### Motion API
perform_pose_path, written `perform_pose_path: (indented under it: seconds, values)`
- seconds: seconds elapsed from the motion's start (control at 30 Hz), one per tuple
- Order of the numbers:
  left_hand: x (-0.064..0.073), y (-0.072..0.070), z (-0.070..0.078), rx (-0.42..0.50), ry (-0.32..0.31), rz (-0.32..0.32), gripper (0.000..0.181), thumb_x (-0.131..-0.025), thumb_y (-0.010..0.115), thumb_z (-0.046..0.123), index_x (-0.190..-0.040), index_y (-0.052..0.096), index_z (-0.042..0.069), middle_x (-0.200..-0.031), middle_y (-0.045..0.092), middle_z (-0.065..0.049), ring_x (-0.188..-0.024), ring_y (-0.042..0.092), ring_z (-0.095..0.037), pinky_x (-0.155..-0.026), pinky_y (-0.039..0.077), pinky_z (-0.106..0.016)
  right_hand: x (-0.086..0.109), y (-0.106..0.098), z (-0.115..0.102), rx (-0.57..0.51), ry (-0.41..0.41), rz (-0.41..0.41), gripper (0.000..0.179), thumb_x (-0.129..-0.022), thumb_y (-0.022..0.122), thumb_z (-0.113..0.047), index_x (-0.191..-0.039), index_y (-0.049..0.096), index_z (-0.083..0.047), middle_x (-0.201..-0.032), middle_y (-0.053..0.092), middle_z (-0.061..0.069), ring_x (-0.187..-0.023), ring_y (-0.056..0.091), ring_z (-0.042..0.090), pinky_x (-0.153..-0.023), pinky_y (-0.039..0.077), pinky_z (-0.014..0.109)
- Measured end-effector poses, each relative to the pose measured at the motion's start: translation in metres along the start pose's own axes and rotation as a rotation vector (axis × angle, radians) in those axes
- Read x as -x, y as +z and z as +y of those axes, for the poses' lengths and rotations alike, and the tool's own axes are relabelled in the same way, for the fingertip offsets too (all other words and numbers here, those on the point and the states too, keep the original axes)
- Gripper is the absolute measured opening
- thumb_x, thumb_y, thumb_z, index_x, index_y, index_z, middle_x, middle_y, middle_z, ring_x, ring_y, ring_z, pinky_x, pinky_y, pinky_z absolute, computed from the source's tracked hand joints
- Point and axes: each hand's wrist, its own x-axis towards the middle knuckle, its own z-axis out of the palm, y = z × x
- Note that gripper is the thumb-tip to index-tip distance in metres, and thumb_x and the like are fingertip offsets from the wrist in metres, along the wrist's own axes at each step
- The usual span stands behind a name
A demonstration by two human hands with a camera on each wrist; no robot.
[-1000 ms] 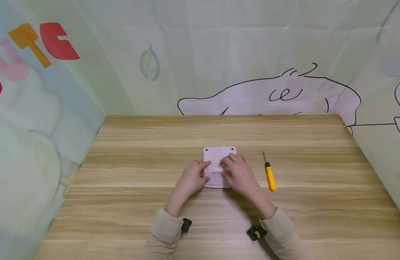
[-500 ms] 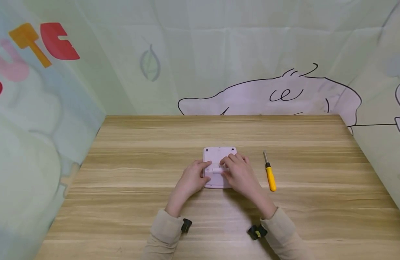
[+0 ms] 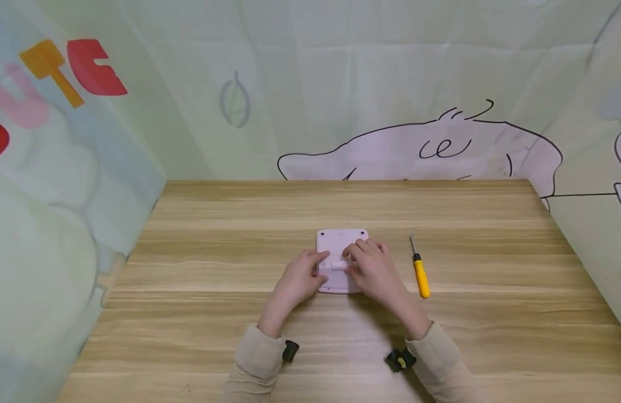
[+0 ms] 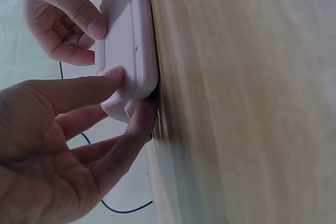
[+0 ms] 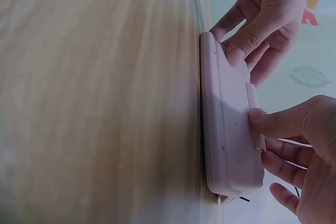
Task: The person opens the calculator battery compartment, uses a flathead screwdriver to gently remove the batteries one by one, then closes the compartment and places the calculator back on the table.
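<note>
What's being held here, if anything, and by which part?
The left grip holds the pale pink plastic device by its left edge; the right grip pinches its raised bar.

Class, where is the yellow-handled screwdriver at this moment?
In the head view, the screwdriver lies on the table, to the right of the pale device and the right hand, its metal tip toward the table's far edge.

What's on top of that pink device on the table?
A raised strip, pinched by the right hand; the left hand grips the device at its edge. In the head view, the right hand covers the strip's right end and some surface around it.
</note>
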Motion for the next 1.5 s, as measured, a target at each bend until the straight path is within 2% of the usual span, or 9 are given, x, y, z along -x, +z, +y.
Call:
perform_pose_path:
  seconds: [0.2, 0.43, 0.73, 0.97, 1.2, 1.37, 1.5]
  values:
    - [0.0004, 0.0011, -0.0002, 0.0, -0.005, -0.002, 0.052, -0.083, 0.072, 0.009, -0.133, 0.057, 0.006, -0.132, 0.056, -0.023, -0.114, 0.057, -0.033, -0.098, 0.048, -0.048, 0.001, 0.0003, 0.0013, -0.005, 0.0, 0.006, 0.024, -0.079, 0.078, -0.014, -0.1, 0.067, -0.014, -0.086, 0.062, -0.003, -0.087, 0.054, 0.017, -0.093, 0.04, 0.045]
    - [0.0004, 0.0012, 0.0003, -0.012, 0.009, 0.006, 0.052, -0.083, 0.072, 0.009, -0.132, 0.057, 0.005, -0.13, 0.057, -0.022, -0.109, 0.057, -0.031, -0.096, 0.048, -0.047, 0.0008, 0.0, 0.0038, 0.017, -0.022, 0.001, 0.022, -0.08, 0.077, -0.017, -0.1, 0.069, -0.013, -0.088, 0.062, -0.003, -0.086, 0.054, 0.018, -0.094, 0.04, 0.046]
    - [-0.0001, 0.0008, 0.0004, -0.011, 0.001, 0.007, 0.051, -0.084, 0.071, 0.01, -0.133, 0.057, 0.007, -0.132, 0.056, -0.022, -0.118, 0.056, -0.034, -0.101, 0.047, -0.049, -0.0011, -0.0025, 0.0044, 0.053, -0.046, -0.023, 0.022, -0.083, 0.076, -0.02, -0.102, 0.071, -0.012, -0.09, 0.063, -0.001, -0.088, 0.054, 0.019, -0.098, 0.04, 0.049]
    - [0.0003, 0.0007, -0.0001, -0.005, -0.001, 0.006, 0.051, -0.084, 0.071, 0.009, -0.133, 0.057, 0.007, -0.132, 0.056, -0.023, -0.119, 0.055, -0.035, -0.101, 0.046, -0.049, -0.0017, -0.0022, 0.0048, 0.089, -0.069, -0.028, 0.021, -0.084, 0.074, -0.021, -0.103, 0.072, -0.012, -0.09, 0.063, -0.001, -0.087, 0.054, 0.019, -0.098, 0.04, 0.049]
    - [0.0, 0.0009, -0.0011, -0.01, 0.003, 0.009, 0.051, -0.084, 0.071, 0.01, -0.132, 0.058, 0.006, -0.13, 0.057, -0.022, -0.108, 0.057, -0.03, -0.096, 0.048, -0.047, -0.0029, -0.0024, 0.0056, 0.091, -0.065, -0.037, 0.02, -0.083, 0.074, -0.022, -0.101, 0.072, -0.012, -0.087, 0.061, -0.001, -0.085, 0.052, 0.018, -0.099, 0.039, 0.049]
    - [-0.0001, 0.0001, -0.0011, -0.008, 0.005, 0.009, 0.051, -0.083, 0.072, 0.009, -0.132, 0.058, 0.006, -0.125, 0.059, -0.02, -0.095, 0.055, -0.025, -0.088, 0.049, -0.043, -0.003, -0.002, 0.0069, 0.097, -0.08, -0.014, 0.02, -0.083, 0.074, -0.022, -0.099, 0.072, -0.011, -0.083, 0.059, -0.002, -0.082, 0.052, 0.017, -0.099, 0.039, 0.048]
    - [-0.0003, -0.0009, 0.0001, -0.002, -0.004, 0.003, 0.052, -0.083, 0.073, 0.009, -0.132, 0.058, 0.006, -0.124, 0.06, -0.019, -0.092, 0.053, -0.023, -0.085, 0.049, -0.041, -0.0029, -0.0013, 0.0077, 0.086, -0.085, 0.002, 0.02, -0.082, 0.074, -0.022, -0.099, 0.072, -0.011, -0.078, 0.055, -0.004, -0.08, 0.05, 0.016, -0.099, 0.039, 0.047]
